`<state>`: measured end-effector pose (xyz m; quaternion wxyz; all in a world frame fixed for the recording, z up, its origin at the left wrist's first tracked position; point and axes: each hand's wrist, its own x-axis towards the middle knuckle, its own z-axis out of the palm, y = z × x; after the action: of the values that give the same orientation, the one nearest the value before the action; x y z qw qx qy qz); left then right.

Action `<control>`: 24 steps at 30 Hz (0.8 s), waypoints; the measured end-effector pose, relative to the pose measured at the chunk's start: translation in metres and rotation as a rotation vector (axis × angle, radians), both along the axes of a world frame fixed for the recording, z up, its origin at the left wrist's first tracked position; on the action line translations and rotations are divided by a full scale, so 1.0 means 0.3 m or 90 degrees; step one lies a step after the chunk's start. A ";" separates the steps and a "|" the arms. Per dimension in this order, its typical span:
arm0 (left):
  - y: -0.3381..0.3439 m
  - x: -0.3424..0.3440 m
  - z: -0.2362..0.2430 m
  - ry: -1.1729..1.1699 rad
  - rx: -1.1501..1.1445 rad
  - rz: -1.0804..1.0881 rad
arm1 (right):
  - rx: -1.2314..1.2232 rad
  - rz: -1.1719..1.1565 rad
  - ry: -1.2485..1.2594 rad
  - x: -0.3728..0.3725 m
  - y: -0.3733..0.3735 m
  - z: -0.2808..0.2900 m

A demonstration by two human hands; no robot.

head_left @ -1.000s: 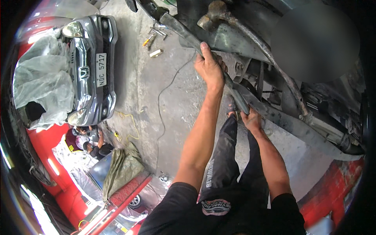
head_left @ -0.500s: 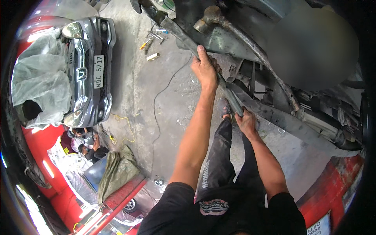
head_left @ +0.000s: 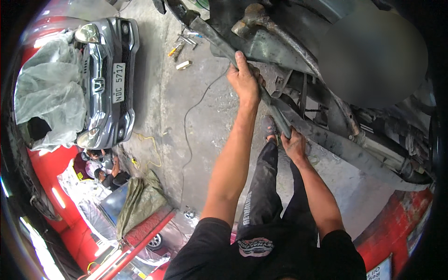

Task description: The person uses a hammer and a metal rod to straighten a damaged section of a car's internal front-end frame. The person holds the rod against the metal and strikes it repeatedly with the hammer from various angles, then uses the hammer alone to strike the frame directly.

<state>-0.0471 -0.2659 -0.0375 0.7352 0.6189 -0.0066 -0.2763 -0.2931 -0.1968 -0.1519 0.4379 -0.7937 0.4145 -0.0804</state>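
Observation:
A long, dark grey flat bar slants from the upper middle down toward the right. My left hand wraps round its middle, the thumb lying along the upper face. Lower down, my right hand is closed round the bar's near end. The far end reaches up to a dark bracket-like piece, and whether the two are joined I cannot tell. Just beyond my hands, a rusty rod with a thick knobbed end crosses a dark vehicle underbody panel.
A grey car front under plastic sheeting stands at left. On the concrete floor lie hand tools, a small pale block and a black cable. People crouch at lower left. A blurred round patch covers the upper right.
The view has shifted slightly. Both hands keep their grip on the bar, which has hardly moved. A crouching person at lower left has changed posture a little.

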 end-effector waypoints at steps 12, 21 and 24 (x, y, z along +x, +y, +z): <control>-0.010 -0.010 -0.009 -0.006 0.002 0.034 | 0.178 -0.067 -0.040 0.001 0.001 0.002; -0.006 -0.005 -0.020 -0.017 0.003 0.049 | 0.183 -0.057 0.016 0.004 -0.001 -0.038; -0.012 -0.014 -0.011 -0.023 0.009 0.056 | 0.178 -0.043 -0.003 -0.009 0.002 -0.061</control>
<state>-0.0515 -0.2694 -0.0408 0.7421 0.6285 0.0093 -0.2329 -0.2957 -0.1962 -0.1701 0.5425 -0.7103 0.4469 -0.0382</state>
